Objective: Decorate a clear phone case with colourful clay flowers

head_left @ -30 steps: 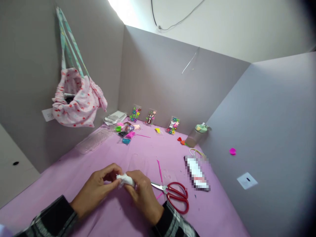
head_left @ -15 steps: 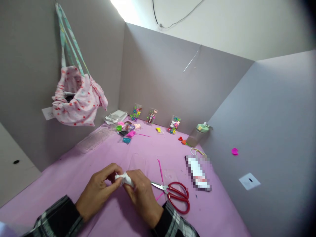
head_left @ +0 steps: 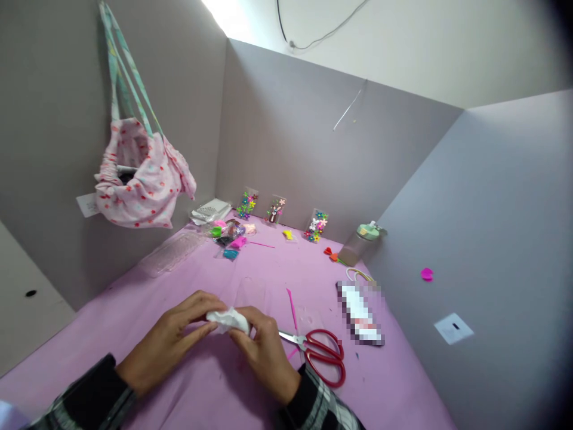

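A pink spotted bag hangs on the wall, above the left grip and off to its left. A clear plastic tray lies on the counter beyond the left grip, with small packets of coloured stuff heaped past it. The left grip pinches one end of a white lump between thumb and fingers; the lump sits between the two hands, its other end in the right grip, pinched the same way. Just behind the lump is a clear sheet, and far beyond, decorated panels lean against the back wall. Right of the right grip come a thin pink stick and red-handled scissors — the closest obstacle, their blades running up to the hand. Farther right lie a pixelated flat object and, behind it, a green-lidded bottle — both well apart from either grip.
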Demonstrator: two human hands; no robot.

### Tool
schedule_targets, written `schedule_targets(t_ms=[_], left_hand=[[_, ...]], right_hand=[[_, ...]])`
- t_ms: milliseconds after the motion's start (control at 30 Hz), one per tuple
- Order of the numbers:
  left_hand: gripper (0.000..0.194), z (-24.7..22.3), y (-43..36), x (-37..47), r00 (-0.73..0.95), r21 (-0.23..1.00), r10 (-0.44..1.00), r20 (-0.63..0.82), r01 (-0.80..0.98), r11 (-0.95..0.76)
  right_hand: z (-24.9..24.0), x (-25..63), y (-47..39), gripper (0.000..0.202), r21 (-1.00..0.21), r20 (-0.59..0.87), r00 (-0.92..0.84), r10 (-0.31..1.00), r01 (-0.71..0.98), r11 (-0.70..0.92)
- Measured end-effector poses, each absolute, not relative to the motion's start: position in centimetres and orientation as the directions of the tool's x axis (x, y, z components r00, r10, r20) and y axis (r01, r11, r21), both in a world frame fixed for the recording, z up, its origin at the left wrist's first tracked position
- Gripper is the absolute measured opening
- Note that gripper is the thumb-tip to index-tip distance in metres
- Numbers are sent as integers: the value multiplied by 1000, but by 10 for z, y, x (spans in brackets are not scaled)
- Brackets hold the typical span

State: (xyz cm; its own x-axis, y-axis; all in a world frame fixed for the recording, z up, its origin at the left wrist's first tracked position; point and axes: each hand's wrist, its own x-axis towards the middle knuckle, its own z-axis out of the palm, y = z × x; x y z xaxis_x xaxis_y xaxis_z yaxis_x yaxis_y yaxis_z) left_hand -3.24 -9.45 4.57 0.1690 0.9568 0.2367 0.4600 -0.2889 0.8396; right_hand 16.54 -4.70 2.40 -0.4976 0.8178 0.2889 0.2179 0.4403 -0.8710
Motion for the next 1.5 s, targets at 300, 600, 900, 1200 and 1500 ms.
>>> schedule_targets(t_ms=[300,600,900,1200,1500], left_hand=[[17,60,-105,-44,297,768,939,175,556,-319],[13,53,-100,-28,232,787,958,169,554,-273],[9,44,-87,-36,49,815,979,200,546,-194],[32,42,-82,-37,-59,986,997,49,159,-39],[14,54,-88,-28,-5,882,976,218,429,-195]], right_hand=[[38,162,-49,4,-978,90,-636,766,91,189],[30,163,-50,7,-938,143,-592,793,174,299],[32,162,-49,7,-972,99,-586,804,115,204],[40,169,-36,19,-988,123,-564,817,8,154],[43,167,-47,13,-954,175,-551,816,109,278]])
